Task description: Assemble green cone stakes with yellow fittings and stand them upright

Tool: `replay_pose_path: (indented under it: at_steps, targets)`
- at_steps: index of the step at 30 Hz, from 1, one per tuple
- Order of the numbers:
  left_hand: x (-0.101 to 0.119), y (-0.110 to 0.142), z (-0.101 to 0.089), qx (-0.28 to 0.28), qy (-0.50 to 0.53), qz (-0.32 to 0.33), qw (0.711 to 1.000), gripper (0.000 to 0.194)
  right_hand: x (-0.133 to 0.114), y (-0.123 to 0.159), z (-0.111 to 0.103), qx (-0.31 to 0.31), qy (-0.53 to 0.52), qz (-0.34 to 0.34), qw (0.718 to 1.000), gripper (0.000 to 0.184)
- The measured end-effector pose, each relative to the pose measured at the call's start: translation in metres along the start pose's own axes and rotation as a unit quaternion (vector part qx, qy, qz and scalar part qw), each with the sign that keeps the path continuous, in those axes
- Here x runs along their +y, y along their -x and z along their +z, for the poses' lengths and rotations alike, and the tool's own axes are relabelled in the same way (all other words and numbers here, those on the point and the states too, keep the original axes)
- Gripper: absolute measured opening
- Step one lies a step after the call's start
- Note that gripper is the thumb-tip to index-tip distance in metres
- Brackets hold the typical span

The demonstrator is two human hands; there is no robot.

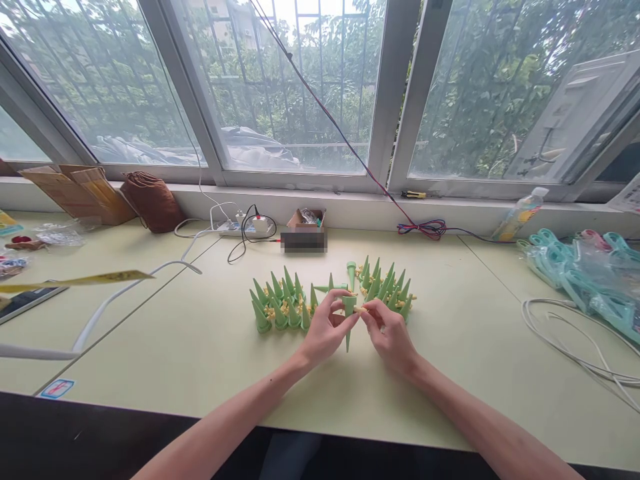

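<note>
My left hand (pixel 327 327) is closed around the wide top of a green plastic watering spike (pixel 349 341), which hangs with its point down. At the side of the spike's top, my right hand (pixel 393 333) pinches a small pale-yellow valve (pixel 358 309); whether it sits inside the spike's wall cannot be made out. Behind my hands, several more green spikes stand point up in a left group (pixel 281 303) and a right group (pixel 385 287), with yellow pieces among them. Another spike (pixel 351 273) stands cap up between the groups, and one lies on its side, partly hidden by my left hand.
Along the window side are a power strip (pixel 230 229), a small open box (pixel 306 219), coiled wires (pixel 425 229) and a bottle (pixel 523 213). Bagged teal plastic parts (pixel 580 273) and a looped cable (pixel 570 340) lie right. A white cable (pixel 95 320) crosses the left side.
</note>
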State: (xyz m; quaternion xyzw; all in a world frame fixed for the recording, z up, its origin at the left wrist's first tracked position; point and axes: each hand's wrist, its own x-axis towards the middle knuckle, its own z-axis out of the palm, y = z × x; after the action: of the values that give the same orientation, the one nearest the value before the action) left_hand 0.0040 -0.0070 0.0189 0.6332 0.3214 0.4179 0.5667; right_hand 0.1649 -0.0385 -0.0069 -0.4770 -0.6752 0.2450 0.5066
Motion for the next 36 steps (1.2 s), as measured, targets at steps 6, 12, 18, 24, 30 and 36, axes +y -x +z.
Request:
replay_pose_path:
  at_steps: [6, 12, 18, 24, 30, 36]
  targets:
    - [0.0005, 0.0009, 0.0010, -0.005, -0.014, -0.001, 1.000, 0.035, 0.0012, -0.0001, -0.0023, 0.003, 0.023, -0.012, 1.000, 0.024]
    - [-0.0017, 0.0002, -0.0003, -0.007, -0.005, -0.007, 1.000, 0.035, 0.0011, -0.0008, -0.0019, 0.008, 0.029, -0.016, 0.999, 0.028]
    - [-0.0002, -0.0006, -0.0006, 0.001, 0.003, -0.022, 1.000, 0.036, -0.0022, -0.0002, -0.0001, 0.008, 0.015, -0.003, 1.000, 0.013]
    - [-0.0004, -0.0004, 0.0000, -0.003, 0.004, -0.016, 1.000, 0.037, 0.0013, -0.0006, -0.0007, 0.000, 0.012, -0.007, 1.000, 0.019]
    - [-0.0032, -0.0001, -0.0002, -0.007, -0.008, -0.007, 1.000, 0.036, 0.0020, -0.0005, -0.0031, 0.000, 0.037, -0.017, 0.999, 0.026]
    - [-0.0026, -0.0007, -0.0001, -0.005, -0.004, -0.013, 1.000, 0.035, -0.0005, -0.0008, -0.0020, 0.005, 0.036, -0.010, 0.999, 0.026]
